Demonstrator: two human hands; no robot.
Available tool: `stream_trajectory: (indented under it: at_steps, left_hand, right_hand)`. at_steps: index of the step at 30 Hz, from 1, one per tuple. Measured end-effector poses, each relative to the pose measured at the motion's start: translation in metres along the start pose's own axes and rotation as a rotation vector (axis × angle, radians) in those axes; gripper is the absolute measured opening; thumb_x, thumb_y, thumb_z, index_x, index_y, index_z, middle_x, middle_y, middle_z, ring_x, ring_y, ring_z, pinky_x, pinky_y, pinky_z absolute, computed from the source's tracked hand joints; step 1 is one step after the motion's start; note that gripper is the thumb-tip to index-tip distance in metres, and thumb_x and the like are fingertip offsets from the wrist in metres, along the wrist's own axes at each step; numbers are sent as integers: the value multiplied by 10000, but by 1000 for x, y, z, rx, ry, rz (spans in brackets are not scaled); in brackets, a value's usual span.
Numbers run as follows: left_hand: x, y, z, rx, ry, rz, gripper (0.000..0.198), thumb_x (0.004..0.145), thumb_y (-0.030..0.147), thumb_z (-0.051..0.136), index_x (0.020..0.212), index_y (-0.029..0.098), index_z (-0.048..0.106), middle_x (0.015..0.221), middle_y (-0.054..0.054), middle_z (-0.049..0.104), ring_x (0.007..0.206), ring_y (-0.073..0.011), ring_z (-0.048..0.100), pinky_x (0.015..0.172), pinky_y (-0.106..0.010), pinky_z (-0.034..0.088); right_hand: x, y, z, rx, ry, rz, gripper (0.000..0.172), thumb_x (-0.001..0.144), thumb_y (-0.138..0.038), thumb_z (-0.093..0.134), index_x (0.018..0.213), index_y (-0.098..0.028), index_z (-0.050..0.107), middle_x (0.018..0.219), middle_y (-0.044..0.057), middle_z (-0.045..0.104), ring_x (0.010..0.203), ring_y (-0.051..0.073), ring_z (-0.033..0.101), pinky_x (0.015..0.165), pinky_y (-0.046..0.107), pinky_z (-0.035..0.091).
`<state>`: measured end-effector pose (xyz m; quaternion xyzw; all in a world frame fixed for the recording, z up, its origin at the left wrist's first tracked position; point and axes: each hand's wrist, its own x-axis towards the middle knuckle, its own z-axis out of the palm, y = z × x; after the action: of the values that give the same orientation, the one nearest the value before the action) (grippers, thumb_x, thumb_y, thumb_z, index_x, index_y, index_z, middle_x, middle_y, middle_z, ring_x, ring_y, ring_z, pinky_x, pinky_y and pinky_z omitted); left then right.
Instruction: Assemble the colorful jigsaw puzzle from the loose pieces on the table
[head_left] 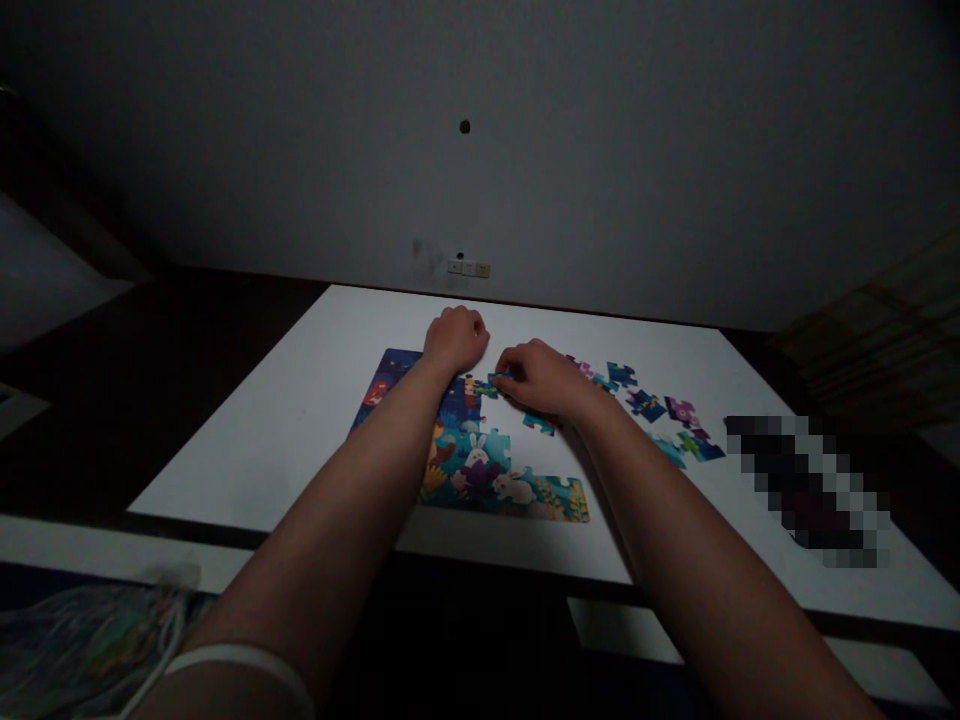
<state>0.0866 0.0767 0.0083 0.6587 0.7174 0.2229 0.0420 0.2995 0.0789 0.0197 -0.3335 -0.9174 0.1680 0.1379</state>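
Jigsaw piece (498,380) at right grip (544,380), left grip (455,340) by puzzle edge (405,362)

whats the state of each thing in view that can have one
jigsaw puzzle, partly assembled, with a gap at upper right
blue puzzle piece, under the right hand's fingertips
loose puzzle pieces, scattered right of the puzzle
left hand, curled, resting over the puzzle's top edge
right hand, fingers down on the blue piece
white board, lying flat beneath everything
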Motion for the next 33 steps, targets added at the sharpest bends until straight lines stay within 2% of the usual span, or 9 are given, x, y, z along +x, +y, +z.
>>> stream_trajectory:
  at_steps: [9, 13, 16, 19, 23, 25, 27, 30, 33]
  left_hand:
    - [7, -6, 8, -360, 34, 34, 256, 974, 212, 671, 1095, 160, 890, 1029, -115, 864, 957, -274, 749, 887, -387, 554]
    - [6, -5, 9, -383, 6, 108, 261, 987, 274, 682, 1087, 174, 901, 952, -94, 844, 897, -262, 735, 875, -382, 552]
    - [6, -5, 11, -407, -103, 210, 362, 1001, 379, 701, 1232, 185, 900, 1077, -103, 872, 966, -272, 765, 915, -389, 579]
    - [6, -5, 12, -361, -163, 286, 437, 968, 382, 715, 1314, 177, 888, 1263, -140, 870, 1122, -306, 789, 1024, -413, 595]
    - [5, -5, 13, -233, -166, 322, 476, 976, 484, 750, 1321, 191, 895, 1323, -167, 840, 1175, -351, 779, 1076, -468, 609]
    - [4, -4, 12, -154, -162, 349, 529, 972, 568, 784, 1339, 205, 899, 1344, -181, 820, 1217, -385, 765, 1100, -504, 604]
    - [4, -3, 13, -83, -166, 372, 571, 973, 624, 794, 1353, 212, 905, 1355, -197, 801, 1260, -423, 748, 1117, -540, 594]
    - [5, -3, 15, -48, -158, 370, 530, 1020, 600, 748, 1341, 213, 916, 1345, -207, 790, 1269, -431, 743, 1117, -550, 587]
    - [8, -6, 18, -51, -134, 361, 482, 1044, 570, 715, 1302, 226, 932, 1307, -195, 801, 1235, -402, 750, 1092, -519, 593]
  right_hand:
    - [0, 3, -5, 94, -58, 156, 166, 1025, -327, 825, 1129, -218, 894, 1021, 105, 872, 889, 267, 756, 799, 377, 500]
    - [0, 9, -9, 79, 60, 227, 165, 1049, -342, 828, 1140, -221, 892, 1092, 114, 892, 951, 276, 773, 818, 370, 508]
    - [3, 7, -4, -16, 178, 334, 209, 1088, -381, 798, 1197, -223, 880, 1175, 132, 890, 1050, 303, 781, 874, 383, 532]
    - [5, 2, -4, -108, 172, 347, 234, 1136, -351, 723, 1262, -231, 879, 1311, 162, 863, 1187, 325, 775, 956, 406, 560]
    - [-3, 3, -39, -117, 338, 319, 296, 1141, -278, 652, 1347, -239, 860, 1419, 158, 831, 1252, 328, 767, 1031, 432, 579]
    - [-16, 14, -69, -54, 479, 296, 317, 1147, -287, 615, 1352, -244, 853, 1344, 137, 861, 1213, 323, 777, 1033, 437, 582]
    - [-31, 33, -97, 3, 531, 263, 329, 1133, -276, 596, 1336, -230, 851, 1238, 126, 880, 1135, 313, 789, 1012, 437, 586]
    - [-54, 72, -120, 84, 443, 278, 330, 1080, -206, 584, 1248, -213, 867, 1108, 107, 884, 1025, 281, 794, 1000, 417, 590]
    - [-73, 111, -119, 45, 321, 436, 322, 999, -131, 623, 1160, -203, 892, 1126, 131, 897, 1056, 302, 810, 1041, 437, 595]
